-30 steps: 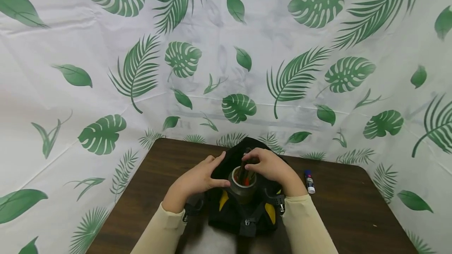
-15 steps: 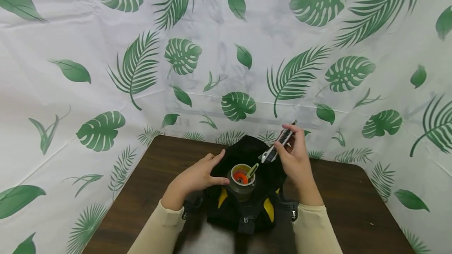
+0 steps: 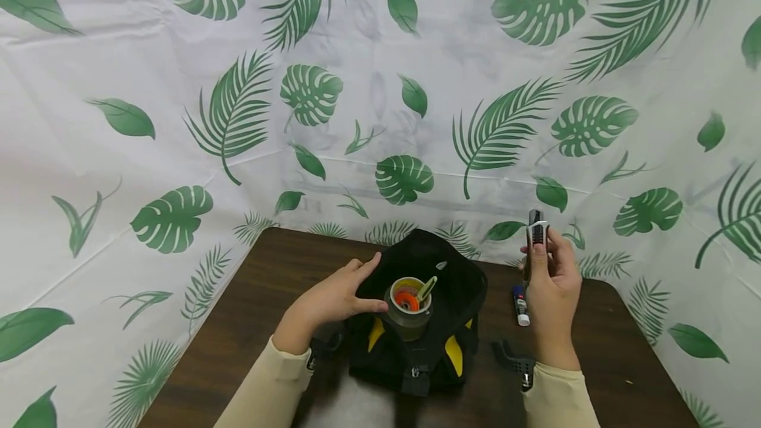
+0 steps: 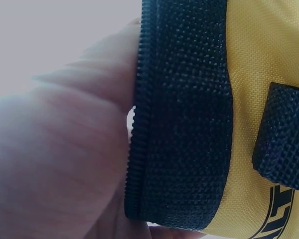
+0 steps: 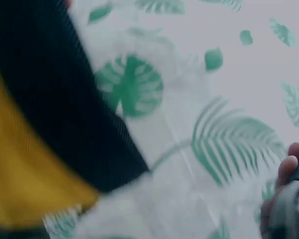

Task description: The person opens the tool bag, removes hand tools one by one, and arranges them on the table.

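A black bag (image 3: pixel 470 292) with yellow patches stands with its flap raised. A dark, pale-rimmed jar (image 3: pixel 409 330) sits at the bag's opening, holding an orange ring-shaped thing (image 3: pixel 407 300) and a green-handled thing (image 3: pixel 427 288). My left hand (image 3: pixel 327 299) spans the bag's left edge, its thumb reaching the jar's rim. In the left wrist view, fingers (image 4: pixel 172 233) show beyond the bag's black zipper band (image 4: pixel 184 124). Out to the right, my right hand (image 3: pixel 553 296) grips a utility knife (image 3: pixel 536 233) raised upright between thumb and fingers.
A glue stick (image 3: pixel 521 307) with a blue end lies on the brown table (image 3: pixel 594 329), just left of my right hand. Leaf-printed white cloth (image 3: pixel 357 111) hangs around the table's back and sides.
My right hand has drawn the utility knife out of the jar and carried it right, turning it upright. My left hand stays at the bag and jar.
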A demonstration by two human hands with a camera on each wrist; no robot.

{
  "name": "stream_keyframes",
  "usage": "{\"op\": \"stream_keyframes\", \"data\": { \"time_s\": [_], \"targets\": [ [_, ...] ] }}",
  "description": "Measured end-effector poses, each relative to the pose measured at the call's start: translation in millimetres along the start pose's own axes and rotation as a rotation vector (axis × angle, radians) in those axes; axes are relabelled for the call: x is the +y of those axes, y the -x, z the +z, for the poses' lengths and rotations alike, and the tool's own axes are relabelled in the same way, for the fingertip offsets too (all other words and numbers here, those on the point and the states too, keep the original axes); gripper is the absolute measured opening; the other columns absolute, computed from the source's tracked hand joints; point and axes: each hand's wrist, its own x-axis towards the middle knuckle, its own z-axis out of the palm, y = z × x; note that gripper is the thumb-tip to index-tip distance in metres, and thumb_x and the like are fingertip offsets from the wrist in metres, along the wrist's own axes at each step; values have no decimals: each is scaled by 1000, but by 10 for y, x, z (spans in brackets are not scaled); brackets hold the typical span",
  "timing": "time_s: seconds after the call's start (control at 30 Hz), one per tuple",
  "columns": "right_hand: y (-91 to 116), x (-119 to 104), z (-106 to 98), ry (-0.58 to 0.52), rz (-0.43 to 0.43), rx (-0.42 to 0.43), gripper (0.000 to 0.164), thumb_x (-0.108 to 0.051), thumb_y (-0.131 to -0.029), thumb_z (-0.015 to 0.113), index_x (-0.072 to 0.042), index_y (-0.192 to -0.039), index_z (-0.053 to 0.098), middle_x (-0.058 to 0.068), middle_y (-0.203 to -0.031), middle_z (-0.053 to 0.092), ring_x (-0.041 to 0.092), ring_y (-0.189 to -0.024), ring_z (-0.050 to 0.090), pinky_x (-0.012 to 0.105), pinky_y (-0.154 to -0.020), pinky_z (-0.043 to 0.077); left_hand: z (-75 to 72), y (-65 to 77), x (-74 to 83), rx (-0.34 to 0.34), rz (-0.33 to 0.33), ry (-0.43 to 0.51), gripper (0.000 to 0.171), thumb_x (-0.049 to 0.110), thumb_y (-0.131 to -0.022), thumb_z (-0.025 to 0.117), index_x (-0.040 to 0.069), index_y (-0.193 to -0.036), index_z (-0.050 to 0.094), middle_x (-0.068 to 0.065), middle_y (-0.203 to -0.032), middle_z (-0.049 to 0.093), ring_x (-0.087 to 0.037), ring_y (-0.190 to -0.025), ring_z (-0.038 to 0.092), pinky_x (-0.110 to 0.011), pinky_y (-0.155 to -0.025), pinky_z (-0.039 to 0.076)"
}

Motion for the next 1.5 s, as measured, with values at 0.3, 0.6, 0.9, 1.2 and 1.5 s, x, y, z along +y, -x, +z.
{"op": "stream_keyframes", "data": {
  "time_s": [0.3, 0.6, 0.9, 1.2, 1.5],
  "targets": [
    [58, 461, -420, 218, 348, 48, 39, -22, -109, 67, -15, -139, 42, -2, -105, 60, 5, -77, 58, 13, -63, 49, 0, 12, -4, -5, 1, 8, 103, 62, -98, 75, 29, -177, 18, -13, -155, 49, -28, -136, 57, -54, -115, 50],
    [377, 1287, -957, 402, 404, 4, 51, -25, -105, 76, -19, -154, 63, -16, -112, 64, -4, -86, 58, 14, -69, 46, 8, 1, -1, -14, -9, -1, 103, 65, -97, 74, 31, -177, 18, -12, -156, 48, -28, -139, 56, -56, -117, 49],
    [610, 1812, -1120, 452, 434, -17, 62, -14, -104, 71, -2, -158, 41, 10, -126, 57, -6, -97, 46, 9, -78, 38, 48, -3, 27, -14, -2, -7, 104, 65, -97, 73, 31, -177, 17, -12, -153, 49, -26, -135, 57, -53, -114, 51],
    [494, 1849, -1158, 570, 578, -48, 63, -14, -103, 60, 5, -160, 40, 35, -148, 55, 41, -120, 55, 30, -88, 41, -5, 6, 49, -4, -8, -23, 104, 65, -97, 74, 31, -177, 17, -11, -151, 50, -26, -135, 57, -54, -115, 50],
    [466, 1896, -1269, 676, 592, -174, 66, -4, -94, 61, 17, -153, 38, 47, -142, 37, 61, -125, 39, 69, -105, 35, 25, 7, 19, -19, 0, -12, 106, 66, -96, 74, 29, -177, 16, -13, -153, 49, -29, -136, 57, -55, -115, 50]
  ]
}}
